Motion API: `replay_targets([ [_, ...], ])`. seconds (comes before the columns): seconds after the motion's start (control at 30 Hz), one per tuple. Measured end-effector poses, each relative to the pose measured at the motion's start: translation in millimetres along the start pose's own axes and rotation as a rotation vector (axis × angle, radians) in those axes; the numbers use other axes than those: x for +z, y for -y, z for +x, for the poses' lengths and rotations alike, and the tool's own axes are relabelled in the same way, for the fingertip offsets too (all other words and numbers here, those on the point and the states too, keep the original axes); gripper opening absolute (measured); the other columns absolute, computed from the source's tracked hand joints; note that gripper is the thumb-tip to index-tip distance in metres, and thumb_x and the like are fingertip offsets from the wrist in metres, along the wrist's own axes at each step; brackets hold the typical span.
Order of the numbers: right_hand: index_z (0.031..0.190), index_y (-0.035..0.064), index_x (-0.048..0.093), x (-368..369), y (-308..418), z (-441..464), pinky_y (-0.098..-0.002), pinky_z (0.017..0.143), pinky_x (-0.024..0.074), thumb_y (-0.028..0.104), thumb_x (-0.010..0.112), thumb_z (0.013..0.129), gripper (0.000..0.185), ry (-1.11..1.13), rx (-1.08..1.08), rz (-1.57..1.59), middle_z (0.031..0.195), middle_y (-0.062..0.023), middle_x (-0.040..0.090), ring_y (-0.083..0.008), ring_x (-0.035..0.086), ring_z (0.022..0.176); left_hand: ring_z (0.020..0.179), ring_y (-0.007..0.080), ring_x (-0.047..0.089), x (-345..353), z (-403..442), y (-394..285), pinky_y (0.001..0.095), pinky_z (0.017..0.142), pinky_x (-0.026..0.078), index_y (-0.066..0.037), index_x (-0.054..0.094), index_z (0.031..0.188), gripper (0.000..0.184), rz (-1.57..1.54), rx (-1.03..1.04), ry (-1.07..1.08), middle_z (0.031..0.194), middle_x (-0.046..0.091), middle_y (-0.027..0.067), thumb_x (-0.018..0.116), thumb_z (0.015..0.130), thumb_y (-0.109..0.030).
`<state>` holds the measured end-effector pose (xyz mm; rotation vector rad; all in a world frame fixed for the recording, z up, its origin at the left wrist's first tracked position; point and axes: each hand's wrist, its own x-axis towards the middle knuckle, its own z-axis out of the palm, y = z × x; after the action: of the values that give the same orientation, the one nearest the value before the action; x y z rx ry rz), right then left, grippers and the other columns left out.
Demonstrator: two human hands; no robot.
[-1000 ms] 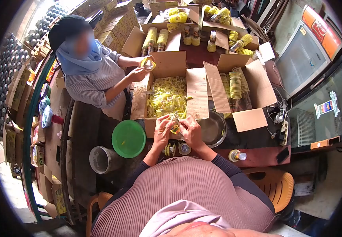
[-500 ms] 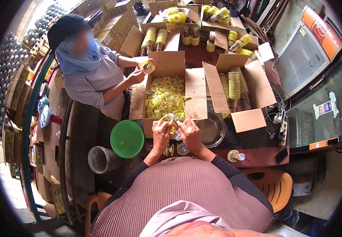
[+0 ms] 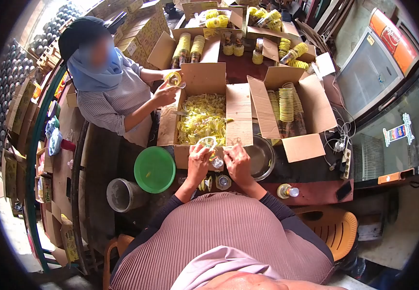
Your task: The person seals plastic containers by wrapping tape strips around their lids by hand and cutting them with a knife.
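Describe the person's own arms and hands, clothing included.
Both hands, left and right, are ungloved. Dark, close-fitting sleeves cover the arms, ending short of the wrists, with no clear markings. A ribbed, mauve-brown top covers the torso.

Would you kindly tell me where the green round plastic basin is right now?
In the head view, the green round plastic basin sits left of centre, between the grey plastic bucket and the person's left hand.
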<state>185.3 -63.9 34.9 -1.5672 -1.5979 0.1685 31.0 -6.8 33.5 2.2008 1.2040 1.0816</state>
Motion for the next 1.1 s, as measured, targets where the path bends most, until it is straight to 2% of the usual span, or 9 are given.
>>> replay_targets([
  [0.3, 0.094, 0.0054, 0.065, 20.6, -8.6, 9.7, -0.0398, 0.077, 0.0495, 0.010, 0.063, 0.079, 0.016, 0.037, -0.057, -0.212, 0.091, -0.0132, 0.058, -0.0293, 0.060, 0.089, 0.082, 0.0319, 0.050, 12.5, -12.2, -1.0, 0.0411, 0.071, 0.043, -0.003, 0.062, 0.081, 0.005, -0.056, 0.111, 0.074, 0.080, 0.056, 0.0111, 0.062, 0.077, -0.002],
  [0.37, 0.090, 0.0044, 0.066, 22.6, -18.6, 17.9, -0.0412, 0.074, 0.0499, 0.012, 0.063, 0.080, 0.013, 0.087, 0.189, -0.022, 0.089, -0.0126, 0.060, -0.0300, 0.062, 0.083, 0.083, 0.0318, 0.051, 17.7, -15.2, -2.1, 0.0410, 0.072, 0.043, -0.002, 0.061, 0.083, 0.006, -0.134, 0.086, 0.073, 0.082, 0.056, 0.0110, 0.062, 0.077, -0.002],
  [0.5, 0.086, 0.0034, 0.066, 17.0, -13.3, 14.6, -0.0414, 0.071, 0.0501, 0.011, 0.063, 0.081, 0.010, 0.067, 0.303, 0.152, 0.086, -0.0129, 0.061, -0.0313, 0.063, 0.078, 0.086, 0.0320, 0.055, 4.2, -4.8, 0.0, 0.0401, 0.075, 0.045, 0.000, 0.063, 0.086, 0.009, -0.069, 0.043, 0.051, 0.088, 0.061, 0.0137, 0.064, 0.080, -0.008],
  [0.6, 0.092, 0.0054, 0.066, 19.3, -15.3, -0.3, -0.0396, 0.072, 0.0495, 0.008, 0.063, 0.078, 0.014, 0.060, 0.102, 0.133, 0.086, -0.0123, 0.059, -0.0298, 0.060, 0.081, 0.083, 0.0327, 0.056, -4.1, -3.6, -3.2, 0.0413, 0.073, 0.046, 0.000, 0.063, 0.087, 0.010, -0.104, 0.080, 0.036, 0.087, 0.060, 0.0142, 0.062, 0.082, -0.008],
  [0.7, 0.093, 0.0059, 0.066, 16.6, -13.0, -2.7, -0.0395, 0.072, 0.0491, 0.009, 0.063, 0.078, 0.016, 0.057, 0.034, 0.111, 0.085, -0.0121, 0.057, -0.0291, 0.059, 0.081, 0.086, 0.0320, 0.056, -1.9, -7.6, 5.1, 0.0425, 0.072, 0.046, -0.002, 0.063, 0.093, 0.013, -0.028, 0.092, 0.174, 0.086, 0.058, 0.0130, 0.062, 0.081, -0.008],
  [0.77, 0.093, 0.0058, 0.066, 11.9, -8.6, -3.1, -0.0396, 0.071, 0.0490, 0.009, 0.063, 0.078, 0.016, 0.059, 0.018, 0.093, 0.084, -0.0118, 0.057, -0.0287, 0.059, 0.081, 0.085, 0.0328, 0.056, 3.1, -9.7, 7.8, 0.0419, 0.068, 0.047, -0.003, 0.062, 0.094, 0.015, -0.147, -0.178, 0.143, 0.086, 0.057, 0.0140, 0.062, 0.081, -0.009],
  [0.83, 0.094, 0.0054, 0.065, 5.6, -1.9, -1.5, -0.0388, 0.070, 0.0491, 0.008, 0.063, 0.078, 0.016, 0.023, -0.012, 0.027, 0.083, -0.0107, 0.055, -0.0277, 0.058, 0.080, 0.083, 0.0334, 0.055, 3.6, -8.7, 6.9, 0.0412, 0.069, 0.047, -0.001, 0.062, 0.093, 0.013, -0.111, -0.163, 0.140, 0.085, 0.057, 0.0149, 0.060, 0.083, -0.009],
  [0.9, 0.094, 0.0044, 0.065, 1.2, 6.5, -3.0, -0.0377, 0.070, 0.0494, 0.006, 0.064, 0.077, 0.017, 0.035, -0.035, 0.035, 0.083, -0.0100, 0.054, -0.0265, 0.058, 0.080, 0.079, 0.0354, 0.056, 3.2, -7.4, 5.1, 0.0433, 0.067, 0.045, 0.000, 0.060, 0.086, 0.011, 0.008, 0.030, 0.048, 0.080, 0.056, 0.0168, 0.059, 0.087, -0.010],
  [1.1, 0.094, 0.0004, 0.064, 11.5, 7.6, -2.8, -0.0364, 0.072, 0.0502, 0.007, 0.063, 0.078, 0.018, 0.061, -0.121, -0.111, 0.085, -0.0120, 0.056, -0.0268, 0.058, 0.084, 0.078, 0.0346, 0.054, 6.0, -3.9, 0.0, 0.0422, 0.067, 0.044, 0.000, 0.059, 0.082, 0.010, 0.011, 0.015, 0.015, 0.079, 0.056, 0.0154, 0.060, 0.085, -0.009],
])
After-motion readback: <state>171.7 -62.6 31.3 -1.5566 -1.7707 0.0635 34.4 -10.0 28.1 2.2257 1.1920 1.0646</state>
